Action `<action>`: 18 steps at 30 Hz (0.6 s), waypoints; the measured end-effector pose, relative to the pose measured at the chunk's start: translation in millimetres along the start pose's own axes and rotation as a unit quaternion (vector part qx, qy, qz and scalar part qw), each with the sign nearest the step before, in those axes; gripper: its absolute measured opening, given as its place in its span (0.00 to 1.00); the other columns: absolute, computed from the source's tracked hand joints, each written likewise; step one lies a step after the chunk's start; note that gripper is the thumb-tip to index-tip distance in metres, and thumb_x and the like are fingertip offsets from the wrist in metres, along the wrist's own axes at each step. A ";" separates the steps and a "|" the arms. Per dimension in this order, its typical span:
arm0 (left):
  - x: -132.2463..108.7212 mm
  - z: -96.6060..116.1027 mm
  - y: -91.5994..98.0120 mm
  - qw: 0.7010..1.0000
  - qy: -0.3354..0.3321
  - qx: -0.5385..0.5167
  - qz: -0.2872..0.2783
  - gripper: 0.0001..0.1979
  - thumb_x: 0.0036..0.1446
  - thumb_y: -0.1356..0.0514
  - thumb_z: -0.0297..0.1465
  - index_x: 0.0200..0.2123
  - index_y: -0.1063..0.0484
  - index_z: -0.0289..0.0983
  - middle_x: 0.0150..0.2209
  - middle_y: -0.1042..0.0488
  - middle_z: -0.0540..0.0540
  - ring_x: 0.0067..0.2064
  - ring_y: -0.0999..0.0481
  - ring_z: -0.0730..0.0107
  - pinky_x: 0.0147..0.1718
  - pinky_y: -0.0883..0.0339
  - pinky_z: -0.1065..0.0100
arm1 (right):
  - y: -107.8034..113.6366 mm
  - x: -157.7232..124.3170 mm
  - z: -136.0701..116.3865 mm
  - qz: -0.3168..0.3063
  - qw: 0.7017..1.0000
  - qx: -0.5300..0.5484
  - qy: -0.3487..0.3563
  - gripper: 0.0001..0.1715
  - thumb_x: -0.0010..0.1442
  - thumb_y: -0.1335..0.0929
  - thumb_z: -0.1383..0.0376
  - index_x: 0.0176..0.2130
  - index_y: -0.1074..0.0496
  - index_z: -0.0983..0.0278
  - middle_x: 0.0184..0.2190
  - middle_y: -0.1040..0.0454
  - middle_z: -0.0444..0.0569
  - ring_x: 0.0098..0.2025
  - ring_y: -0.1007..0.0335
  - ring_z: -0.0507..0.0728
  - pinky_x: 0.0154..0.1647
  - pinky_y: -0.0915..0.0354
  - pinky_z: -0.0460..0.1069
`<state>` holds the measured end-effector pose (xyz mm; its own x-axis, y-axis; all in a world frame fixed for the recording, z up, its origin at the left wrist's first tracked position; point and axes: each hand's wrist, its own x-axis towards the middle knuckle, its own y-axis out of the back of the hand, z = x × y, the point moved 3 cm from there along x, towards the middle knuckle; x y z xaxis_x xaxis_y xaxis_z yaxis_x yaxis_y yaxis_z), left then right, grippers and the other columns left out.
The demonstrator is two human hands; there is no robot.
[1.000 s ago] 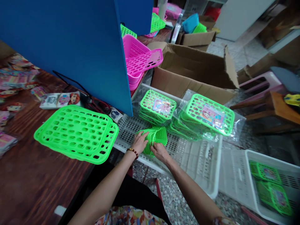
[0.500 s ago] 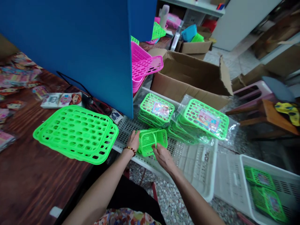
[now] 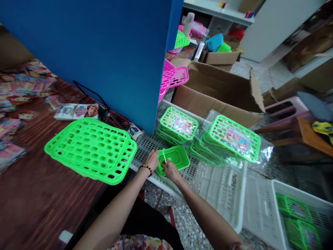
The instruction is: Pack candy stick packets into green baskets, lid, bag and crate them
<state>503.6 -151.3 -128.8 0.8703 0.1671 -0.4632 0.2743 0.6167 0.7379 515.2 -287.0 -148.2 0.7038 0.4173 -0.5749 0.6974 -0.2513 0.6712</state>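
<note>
A small green plastic basket (image 3: pixel 179 156) with a mesh bottom rests over the white perforated crate (image 3: pixel 194 173) in front of me. My left hand (image 3: pixel 152 160) is closed on its left end; the fingertips are partly hidden. My right hand (image 3: pixel 171 170) pinches the basket's thin green handle (image 3: pixel 164 157) near the left end. Just beyond it lies a stack of bagged green baskets (image 3: pixel 179 124) with a picture card on top. Another bagged green stack (image 3: pixel 235 139) lies to the right, across the crate's far rim.
Green perforated trays (image 3: pixel 91 149) lie on the dark wooden table (image 3: pixel 52 205) at left, near picture cards (image 3: pixel 23 100). A blue panel (image 3: pixel 104 62) rises ahead. Beyond are pink baskets (image 3: pixel 174 77) and an open cardboard box (image 3: pixel 215 100). A second white crate (image 3: pixel 275 201) stands lower right.
My right hand has moved left, bringing the handle toward the basket's left end, and the basket's inside now shows more openly. My left hand stays at the left end. The view has shifted slightly.
</note>
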 end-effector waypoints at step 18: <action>10.1 -21.9 -11.4 0.990 0.127 0.007 -0.065 0.17 0.62 0.41 0.37 0.52 0.32 0.37 0.51 0.29 0.42 0.48 0.26 0.62 0.45 0.28 0.56 | -22.4 12.4 -17.8 -0.023 0.987 -0.155 -0.045 0.16 0.64 0.39 0.66 0.49 0.28 0.62 0.42 0.21 0.58 0.44 0.23 0.60 0.40 0.34 0.50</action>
<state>500.3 -139.8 -152.6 0.6969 0.2754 -0.6622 0.3851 0.6352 0.6695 505.9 -260.7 -162.0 0.6907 0.3392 -0.6386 0.6641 0.0518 0.7458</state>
